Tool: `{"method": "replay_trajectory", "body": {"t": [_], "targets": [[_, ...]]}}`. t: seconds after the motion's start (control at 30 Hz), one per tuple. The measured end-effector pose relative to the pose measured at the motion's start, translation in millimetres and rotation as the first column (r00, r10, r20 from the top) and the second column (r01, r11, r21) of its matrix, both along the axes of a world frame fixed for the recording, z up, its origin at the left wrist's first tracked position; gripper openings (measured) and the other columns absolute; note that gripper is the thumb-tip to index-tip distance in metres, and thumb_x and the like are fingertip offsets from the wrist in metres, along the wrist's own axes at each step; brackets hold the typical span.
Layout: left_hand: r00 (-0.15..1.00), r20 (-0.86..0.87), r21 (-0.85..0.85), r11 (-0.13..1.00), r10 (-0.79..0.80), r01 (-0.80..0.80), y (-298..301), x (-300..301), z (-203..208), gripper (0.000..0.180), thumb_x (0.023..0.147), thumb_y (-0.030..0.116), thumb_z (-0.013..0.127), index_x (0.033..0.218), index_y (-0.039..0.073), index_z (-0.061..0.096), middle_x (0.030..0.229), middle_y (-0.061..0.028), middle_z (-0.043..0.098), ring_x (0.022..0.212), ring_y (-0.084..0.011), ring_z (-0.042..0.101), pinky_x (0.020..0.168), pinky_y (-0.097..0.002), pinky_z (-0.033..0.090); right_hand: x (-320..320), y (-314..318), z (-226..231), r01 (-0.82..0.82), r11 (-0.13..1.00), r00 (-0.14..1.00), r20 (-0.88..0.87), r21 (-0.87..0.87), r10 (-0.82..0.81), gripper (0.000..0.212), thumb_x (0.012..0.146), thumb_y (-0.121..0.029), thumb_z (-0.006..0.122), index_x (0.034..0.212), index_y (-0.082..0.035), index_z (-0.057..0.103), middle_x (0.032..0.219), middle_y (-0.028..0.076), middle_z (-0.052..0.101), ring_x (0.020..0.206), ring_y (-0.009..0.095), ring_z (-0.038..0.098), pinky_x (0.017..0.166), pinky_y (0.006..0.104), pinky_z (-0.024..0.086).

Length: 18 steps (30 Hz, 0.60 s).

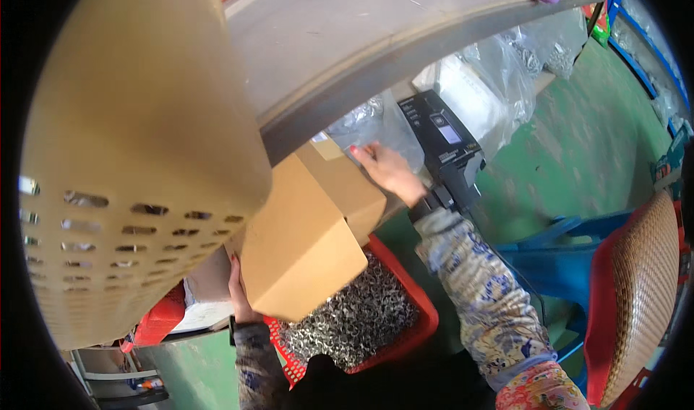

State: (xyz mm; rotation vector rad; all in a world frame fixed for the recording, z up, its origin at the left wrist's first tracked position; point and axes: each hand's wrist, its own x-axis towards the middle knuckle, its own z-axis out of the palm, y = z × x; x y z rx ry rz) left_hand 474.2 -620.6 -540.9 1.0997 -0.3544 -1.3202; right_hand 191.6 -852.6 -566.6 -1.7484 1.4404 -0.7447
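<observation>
A brown cardboard box point(307, 225) leans over the red plastic basket point(426, 323), beneath the edge of the worktable. Small shiny metal pieces point(361, 312) are heaped in that basket. My left hand point(242, 294) grips the box at its left side, with part of the fingers hidden behind the cardboard. By the box's far right side is my right hand point(390, 170), its fingers loosely bent and apart, with nothing visible in them. Whether its fingertips touch the box I cannot tell.
A large tan slotted basket point(144, 121) fills the left, close to me. The worktable point(325, 34) spans the top. Beneath it are clear plastic bags point(517, 84) and a black printed box point(441, 135). At right stands a blue plastic stool point(557, 265) beside a woven cushion point(643, 301).
</observation>
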Motion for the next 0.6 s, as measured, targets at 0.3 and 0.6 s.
{"method": "replay_trajectory", "body": {"t": [0.3, 0.6], "targets": [[0.092, 0.982, -0.166, 0.985, 0.162, 0.035, 16, -50, 36, 0.08, 0.078, 0.019, 0.07, 0.139, -0.007, 0.025, 0.142, -0.0228, 0.032, 0.13, -0.0318, 0.035, 0.108, -0.039, 0.027, 1, 79, 37, -0.023, 0.997, 0.853, 0.522, 0.074, -0.019, 0.049, 0.092, -0.04, 0.052, 0.11, 0.005, 0.059, 0.099, 0.018, 0.066, 0.093, 0.025, 0.063, 0.082, 0.0327, 0.047], [-0.365, 0.869, -0.378, 0.924, 0.333, -0.055, 20, -52, 52, 0.053, 0.089, 0.003, 0.054, 0.135, -0.007, 0.029, 0.135, -0.0283, 0.037, 0.122, -0.038, 0.042, 0.104, -0.0421, 0.031, 52, 108, 94, -0.27, 0.943, 0.367, 0.884, -0.196, 0.289, 0.046, 0.101, -0.037, 0.031, 0.11, -0.004, 0.062, 0.093, 0.011, 0.068, 0.087, 0.017, 0.062, 0.075, 0.0315, 0.046]]}}
